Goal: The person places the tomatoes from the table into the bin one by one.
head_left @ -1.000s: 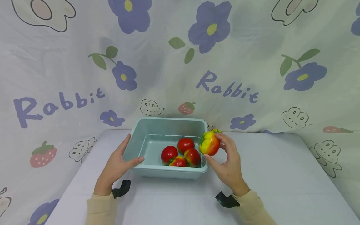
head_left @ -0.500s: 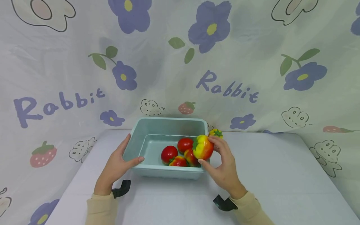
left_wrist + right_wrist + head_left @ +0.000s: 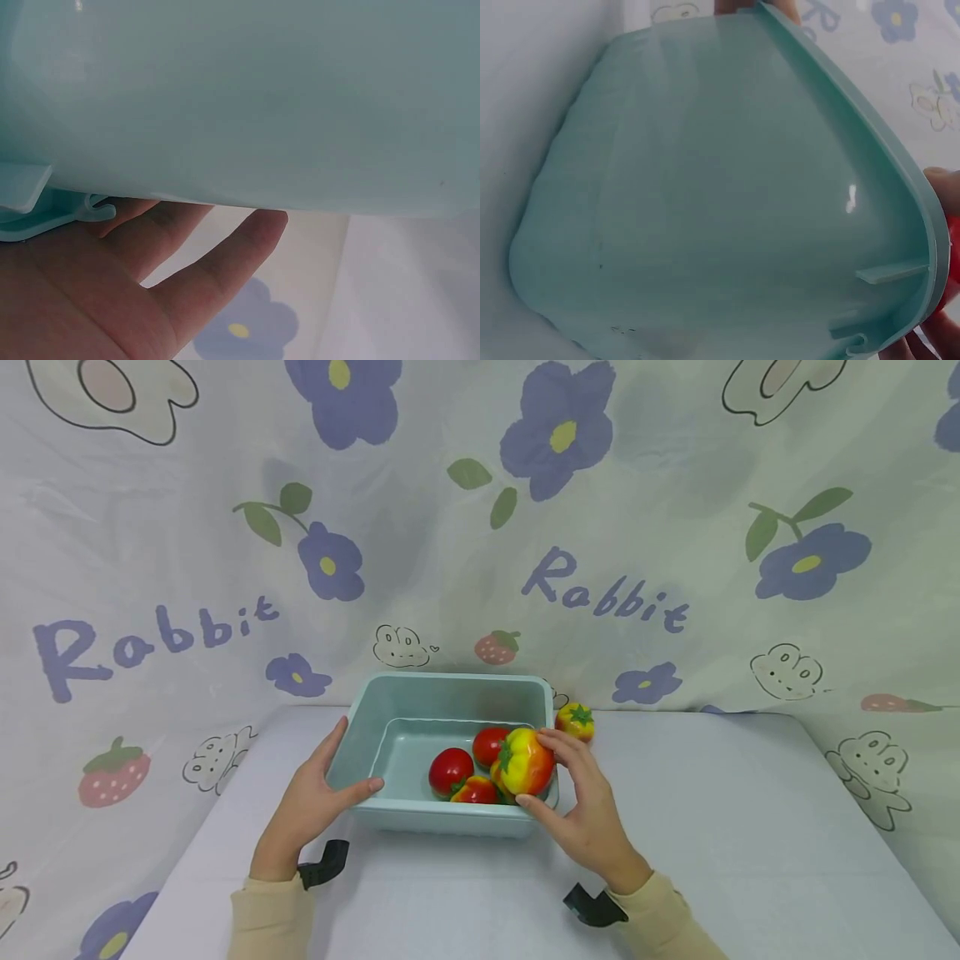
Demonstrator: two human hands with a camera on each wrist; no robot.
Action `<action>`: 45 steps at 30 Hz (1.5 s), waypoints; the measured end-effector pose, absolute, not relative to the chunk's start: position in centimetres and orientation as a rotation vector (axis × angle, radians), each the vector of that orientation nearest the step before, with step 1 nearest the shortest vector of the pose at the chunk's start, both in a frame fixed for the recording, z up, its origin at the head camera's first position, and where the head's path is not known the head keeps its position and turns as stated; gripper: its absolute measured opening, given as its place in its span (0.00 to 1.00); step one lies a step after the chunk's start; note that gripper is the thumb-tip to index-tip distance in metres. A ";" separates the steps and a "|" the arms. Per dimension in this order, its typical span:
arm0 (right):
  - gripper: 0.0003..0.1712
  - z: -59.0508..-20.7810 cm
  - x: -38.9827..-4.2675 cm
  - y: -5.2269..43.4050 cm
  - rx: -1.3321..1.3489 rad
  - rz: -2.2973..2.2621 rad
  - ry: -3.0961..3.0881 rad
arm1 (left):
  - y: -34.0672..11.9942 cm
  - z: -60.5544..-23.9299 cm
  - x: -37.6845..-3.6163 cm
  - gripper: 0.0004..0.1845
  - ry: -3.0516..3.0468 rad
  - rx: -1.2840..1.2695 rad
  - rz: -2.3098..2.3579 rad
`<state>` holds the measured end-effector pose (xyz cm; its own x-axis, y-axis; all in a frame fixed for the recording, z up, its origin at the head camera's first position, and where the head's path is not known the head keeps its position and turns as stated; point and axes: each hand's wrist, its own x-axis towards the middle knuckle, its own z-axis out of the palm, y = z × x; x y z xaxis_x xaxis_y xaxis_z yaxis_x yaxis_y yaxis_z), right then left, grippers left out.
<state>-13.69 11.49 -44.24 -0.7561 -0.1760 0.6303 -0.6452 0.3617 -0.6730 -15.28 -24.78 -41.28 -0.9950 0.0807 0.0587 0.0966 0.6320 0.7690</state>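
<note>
A pale teal plastic tub (image 3: 450,817) stands on the white table, holding several red and red-yellow toy tomatoes (image 3: 451,770). My right hand (image 3: 577,802) grips a yellow-red toy tomato (image 3: 523,762) just over the tub's right inner side. My left hand (image 3: 318,793) rests on the tub's left wall, thumb hooked over the near rim. The left wrist view shows my left-hand fingers (image 3: 217,266) lying straight under the tub wall (image 3: 247,97). In the right wrist view the tub's outer wall (image 3: 705,210) fills the frame.
One small yellow-red toy tomato (image 3: 575,722) lies on the table behind the tub's right corner. A flower-and-rabbit printed cloth (image 3: 480,527) hangs close behind. Bare white tabletop (image 3: 750,827) spreads to the right and in front.
My right hand has carried the yellow-red tomato leftward from outside the tub's right rim to over its inside. The small tomato behind it has come into view. My left hand has stayed put.
</note>
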 end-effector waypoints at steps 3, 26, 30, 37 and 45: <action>0.42 -44.4 -13.6 11.4 0.725 1.368 -2.209 | -24.8 -41.3 -15.3 0.59 -2.822 -0.152 -1.331; 0.41 -44.8 -13.9 11.2 0.743 1.272 -2.230 | -24.9 -41.4 -15.3 0.58 -2.818 -0.153 -1.342; 0.39 -44.9 -14.1 11.3 0.729 1.293 -2.189 | -24.9 -41.4 -15.4 0.58 -2.823 -0.156 -1.334; 0.37 -44.7 -14.6 11.9 0.664 1.321 -2.149 | -24.9 -41.4 -15.5 0.58 -2.816 -0.165 -1.343; 0.34 -44.9 -15.6 13.0 0.560 1.392 -2.132 | -24.8 -41.5 -15.4 0.58 -2.827 -0.145 -1.351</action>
<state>-15.55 12.99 -44.86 -0.7747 -0.0545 0.6300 -0.5987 0.3838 -0.7030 -15.40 -24.78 -41.45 -0.9957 0.0811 0.0444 0.0855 0.6245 0.7763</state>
